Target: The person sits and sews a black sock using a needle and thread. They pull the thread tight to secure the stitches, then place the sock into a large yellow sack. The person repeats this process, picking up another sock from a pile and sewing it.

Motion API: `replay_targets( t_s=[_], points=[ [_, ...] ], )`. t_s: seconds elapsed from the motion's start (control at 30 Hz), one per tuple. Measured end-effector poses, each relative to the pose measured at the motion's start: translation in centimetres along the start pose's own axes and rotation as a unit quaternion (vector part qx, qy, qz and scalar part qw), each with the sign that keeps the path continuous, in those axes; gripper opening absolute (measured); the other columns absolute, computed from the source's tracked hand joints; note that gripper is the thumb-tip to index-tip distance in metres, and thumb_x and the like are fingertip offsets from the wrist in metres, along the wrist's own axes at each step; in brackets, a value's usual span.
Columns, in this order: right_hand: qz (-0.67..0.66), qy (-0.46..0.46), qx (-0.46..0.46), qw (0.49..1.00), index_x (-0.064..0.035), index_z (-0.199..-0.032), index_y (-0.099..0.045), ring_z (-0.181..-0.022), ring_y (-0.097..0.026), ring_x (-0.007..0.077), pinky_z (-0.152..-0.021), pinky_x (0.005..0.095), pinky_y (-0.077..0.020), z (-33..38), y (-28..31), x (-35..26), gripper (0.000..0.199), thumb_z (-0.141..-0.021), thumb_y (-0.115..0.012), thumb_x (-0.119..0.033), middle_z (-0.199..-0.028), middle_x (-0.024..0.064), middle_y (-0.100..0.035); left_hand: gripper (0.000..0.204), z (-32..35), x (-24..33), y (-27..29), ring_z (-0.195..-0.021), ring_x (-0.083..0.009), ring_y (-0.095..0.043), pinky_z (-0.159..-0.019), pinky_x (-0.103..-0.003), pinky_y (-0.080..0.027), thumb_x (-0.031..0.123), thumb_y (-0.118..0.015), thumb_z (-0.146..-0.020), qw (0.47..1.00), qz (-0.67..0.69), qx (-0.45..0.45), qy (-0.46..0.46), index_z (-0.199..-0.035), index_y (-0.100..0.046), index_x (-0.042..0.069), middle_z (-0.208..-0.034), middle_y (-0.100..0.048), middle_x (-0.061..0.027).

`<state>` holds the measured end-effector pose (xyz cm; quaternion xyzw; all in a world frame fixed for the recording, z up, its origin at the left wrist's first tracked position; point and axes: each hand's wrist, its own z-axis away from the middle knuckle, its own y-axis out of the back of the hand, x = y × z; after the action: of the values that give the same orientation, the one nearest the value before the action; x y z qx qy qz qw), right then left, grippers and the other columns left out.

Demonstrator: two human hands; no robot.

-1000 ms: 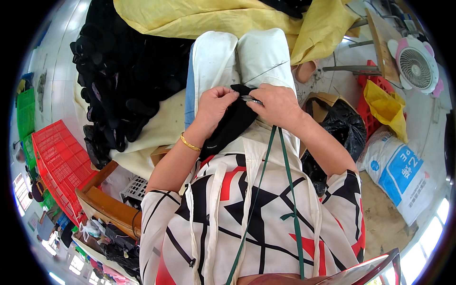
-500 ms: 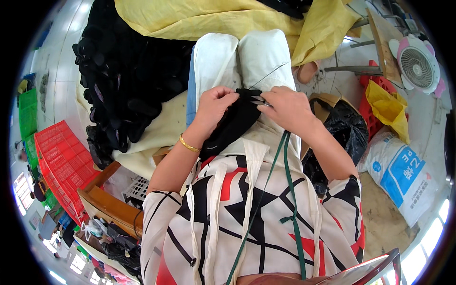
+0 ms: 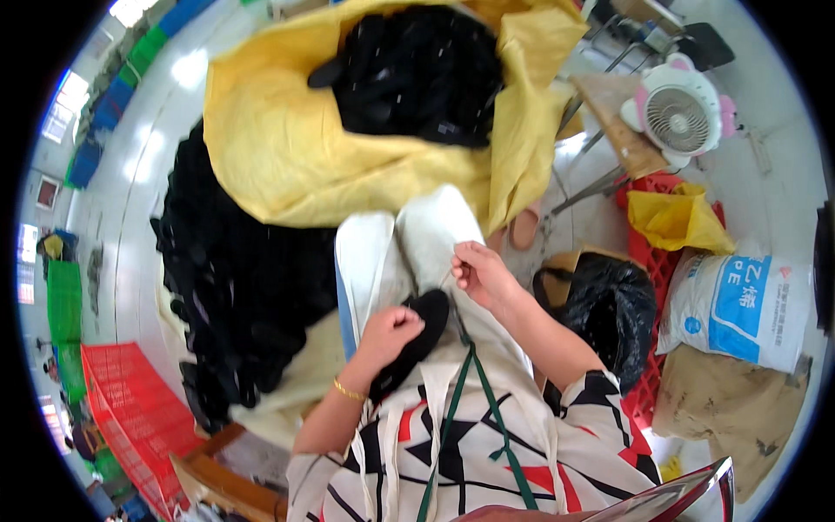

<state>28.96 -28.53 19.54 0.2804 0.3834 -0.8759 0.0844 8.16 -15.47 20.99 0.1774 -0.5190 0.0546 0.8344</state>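
- Hands first: my left hand (image 3: 393,329) is curled shut over the near part of a black pad (image 3: 416,339) lying on my lap.
- My right hand (image 3: 481,271) is raised just right of it, fingertips pinched together; I cannot tell what they grip.
- The pad's long axis runs from near-left to far-right, its rounded end pointing toward the yellow sack (image 3: 287,148).

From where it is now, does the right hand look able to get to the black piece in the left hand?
Probably yes. The right hand is raised just above and beside the black piece, which the left hand holds on the lap. Nothing lies between them; only the green strap runs close by.
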Motion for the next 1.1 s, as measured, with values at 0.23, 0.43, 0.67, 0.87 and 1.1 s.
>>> replay_targets(
  t_s=[0.23, 0.43, 0.67, 0.87, 1.1],
  points=[
    [-0.062, 0.153, -0.029, 0.986, -0.0122, -0.091, -0.056, -0.067, -0.055, 0.0112, -0.059, 0.0254, -0.0466, 3.4, 1.1, -5.6, 0.008, -0.096, -0.062, -0.014, -0.077, 0.0000, -0.058, 0.019, 0.7, 0.1, -0.9, -0.065, -0.0150, -0.060, -0.062, -0.030, -0.048, 0.017, -0.071, -0.085, 0.994, -0.042, 0.050, -0.087, -0.081, -0.068, -0.001, -0.069, -0.064, -0.0086],
    [0.143, 0.225, 0.010, 0.964, -0.0085, -0.090, -0.059, -0.066, -0.053, 0.0076, -0.062, 0.0236, -0.0476, 4.2, 2.4, -3.4, 0.011, -0.097, -0.063, -0.016, -0.077, -0.0019, -0.057, 0.037, 1.5, 0.4, -0.9, -0.064, -0.0208, -0.060, -0.060, -0.034, -0.047, 0.031, -0.073, -0.084, 0.988, -0.145, 0.055, -0.017, -0.080, -0.062, -0.004, -0.070, -0.063, -0.0145],
    [0.582, 0.262, 0.014, 0.770, -0.0002, -0.103, -0.069, -0.080, -0.066, 0.0224, -0.078, 0.0350, -0.0525, 4.2, 0.4, 1.5, 0.047, -0.095, -0.059, -0.046, -0.090, 0.0158, -0.070, 0.032, 3.2, 0.7, -0.2, -0.058, -0.0172, -0.054, -0.056, -0.036, -0.045, 0.026, -0.075, -0.080, 0.992, -0.097, -0.043, -0.067, -0.084, -0.058, 0.000, -0.065, -0.058, -0.0089],
    [0.546, 0.184, -0.046, 0.816, -0.0005, -0.089, -0.067, -0.061, -0.059, 0.0117, -0.059, 0.0289, -0.0493, 5.7, -4.4, 1.9, 0.041, -0.099, -0.056, -0.038, -0.070, 0.0056, -0.063, 0.015, 5.6, 0.7, 0.9, -0.076, -0.0131, -0.059, -0.069, -0.032, -0.048, 0.014, -0.067, -0.086, 0.985, -0.026, 0.066, -0.158, -0.094, -0.062, 0.003, -0.080, -0.063, -0.0043],
    [0.604, 0.380, -0.046, 0.699, 0.0035, -0.084, -0.063, -0.066, -0.061, 0.0338, -0.062, 0.0402, -0.0483, 8.9, -7.4, 3.2, 0.038, -0.094, -0.063, -0.033, -0.071, 0.0204, -0.062, 0.037, 5.4, 0.1, -0.3, -0.081, -0.0079, -0.059, -0.076, -0.024, -0.048, 0.038, -0.057, -0.099, 0.918, 0.372, 0.128, 0.040, -0.105, -0.066, 0.002, -0.091, -0.065, 0.0014]
  ],
)
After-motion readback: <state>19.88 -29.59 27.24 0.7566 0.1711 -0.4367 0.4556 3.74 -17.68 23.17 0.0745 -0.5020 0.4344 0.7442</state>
